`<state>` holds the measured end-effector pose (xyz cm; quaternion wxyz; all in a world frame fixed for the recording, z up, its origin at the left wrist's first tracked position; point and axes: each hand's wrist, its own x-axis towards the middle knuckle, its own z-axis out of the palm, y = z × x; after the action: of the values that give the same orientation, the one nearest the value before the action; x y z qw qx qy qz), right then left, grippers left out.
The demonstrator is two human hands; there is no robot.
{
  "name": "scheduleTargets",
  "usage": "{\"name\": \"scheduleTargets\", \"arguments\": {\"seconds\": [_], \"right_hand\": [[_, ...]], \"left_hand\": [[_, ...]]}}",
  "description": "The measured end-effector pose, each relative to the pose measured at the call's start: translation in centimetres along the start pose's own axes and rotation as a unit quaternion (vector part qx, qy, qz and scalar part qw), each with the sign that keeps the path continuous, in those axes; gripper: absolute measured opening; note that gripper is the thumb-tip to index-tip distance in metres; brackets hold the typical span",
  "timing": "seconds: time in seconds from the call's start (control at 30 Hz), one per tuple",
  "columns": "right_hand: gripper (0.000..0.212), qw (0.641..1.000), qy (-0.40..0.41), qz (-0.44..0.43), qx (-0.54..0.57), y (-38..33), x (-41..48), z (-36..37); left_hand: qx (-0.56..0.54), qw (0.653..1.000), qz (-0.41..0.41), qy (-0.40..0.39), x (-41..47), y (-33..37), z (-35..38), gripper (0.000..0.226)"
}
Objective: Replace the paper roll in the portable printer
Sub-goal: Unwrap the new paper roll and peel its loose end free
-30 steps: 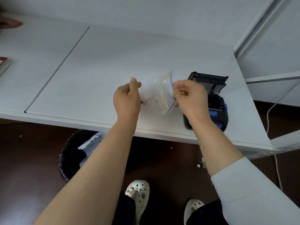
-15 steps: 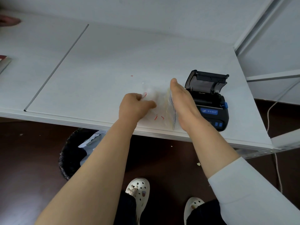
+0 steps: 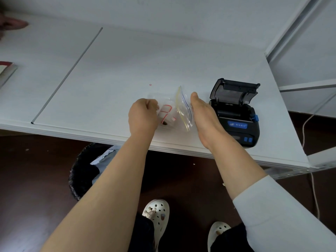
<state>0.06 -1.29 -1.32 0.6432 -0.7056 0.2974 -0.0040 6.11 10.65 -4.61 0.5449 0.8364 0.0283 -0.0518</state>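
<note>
From the head camera, both hands work near the front edge of the white desk (image 3: 116, 73). The left hand (image 3: 142, 116) is curled closed on the paper roll (image 3: 167, 116), a white roll with red-outlined labels, at the mouth of a clear zip bag (image 3: 183, 108). The right hand (image 3: 203, 117) is flat with fingers straight, its edge against the bag's zip side, gripping nothing. Just beside it, toward the desk's right edge, sits the black portable printer (image 3: 236, 117), its lid (image 3: 234, 92) tilted up and open.
</note>
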Motion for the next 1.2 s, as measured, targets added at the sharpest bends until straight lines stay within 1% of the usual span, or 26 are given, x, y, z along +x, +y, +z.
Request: {"name": "scheduleTargets", "arguments": {"seconds": [0.07,0.13,0.2,0.27,0.3,0.37,0.4,0.43,0.5,0.57,0.63,0.67,0.73,0.83,0.93,1.0,1.1,1.2], "right_hand": [[0.049,1.000,0.001,-0.014,0.002,0.0,-0.1,0.1],[0.046,0.999,0.003,-0.041,-0.008,0.2,-0.1,0.2],[0.044,0.996,0.007,-0.072,-0.053,0.4,-0.2,0.3],[0.042,0.990,0.012,-0.099,-0.096,0.5,-0.3,0.3],[0.039,0.988,0.016,-0.109,-0.110,0.5,-0.3,0.2],[0.036,0.986,0.017,-0.115,-0.119,0.6,-0.3,0.0],[0.036,0.986,0.017,-0.109,-0.122,0.6,-0.2,0.1],[0.038,0.987,0.012,-0.097,-0.125,0.6,-0.2,0.2],[0.039,0.988,-0.004,-0.093,-0.120,1.0,0.3,0.3],[0.034,0.990,-0.011,-0.077,-0.122,1.3,0.6,0.5],[0.032,0.993,-0.013,-0.060,-0.104,1.2,0.4,0.6],[0.034,0.994,-0.011,-0.060,-0.091,1.0,0.1,0.6],[0.037,0.996,-0.008,-0.058,-0.068,0.8,-0.2,0.6],[0.027,0.998,-0.007,-0.052,-0.031,0.6,-0.5,0.4],[0.027,0.997,-0.012,-0.067,-0.027,0.7,-0.2,0.2],[0.029,0.996,-0.002,-0.075,-0.051,1.1,0.3,0.2],[0.035,0.987,0.008,-0.090,-0.131,1.4,0.8,-0.1],[0.043,0.981,-0.006,-0.092,-0.171,1.4,0.9,-0.4]], "left_hand": [[-0.066,0.998,-0.013,0.003,-0.3,0.4,-0.1,0.017],[-0.149,0.988,-0.036,0.001,-0.6,1.0,-0.3,0.027],[-0.189,0.979,-0.069,-0.005,-0.5,1.3,-0.3,0.038],[-0.203,0.974,-0.104,-0.012,-0.4,1.4,-0.3,0.034],[-0.207,0.970,-0.123,-0.026,-0.4,1.6,-0.4,0.037],[-0.183,0.970,-0.151,-0.055,-0.5,1.8,-0.7,0.057],[-0.153,0.973,-0.156,-0.072,-0.6,1.9,-0.9,0.062],[-0.120,0.977,-0.150,-0.092,-0.6,1.9,-1.1,0.057],[-0.064,0.980,-0.134,-0.131,-0.8,2.0,-1.4,0.026],[-0.042,0.980,-0.121,-0.150,-1.0,1.9,-1.6,0.019],[-0.058,0.985,-0.098,-0.129,-0.9,1.6,-1.4,0.015],[-0.071,0.987,-0.087,-0.112,-0.9,1.5,-1.2,0.013],[-0.087,0.989,-0.075,-0.093,-0.9,1.5,-0.8,0.019],[-0.087,0.989,-0.065,-0.103,-0.9,1.5,-0.3,0.024],[-0.081,0.990,-0.053,-0.106,-0.5,1.1,-0.1,0.022],[-0.110,0.988,-0.048,-0.097,-0.4,0.9,-0.1,0.018],[-0.176,0.978,-0.066,-0.090,-0.5,1.2,-0.3,0.025],[-0.215,0.965,-0.098,-0.110,-0.6,1.6,-0.8,0.022]]}}
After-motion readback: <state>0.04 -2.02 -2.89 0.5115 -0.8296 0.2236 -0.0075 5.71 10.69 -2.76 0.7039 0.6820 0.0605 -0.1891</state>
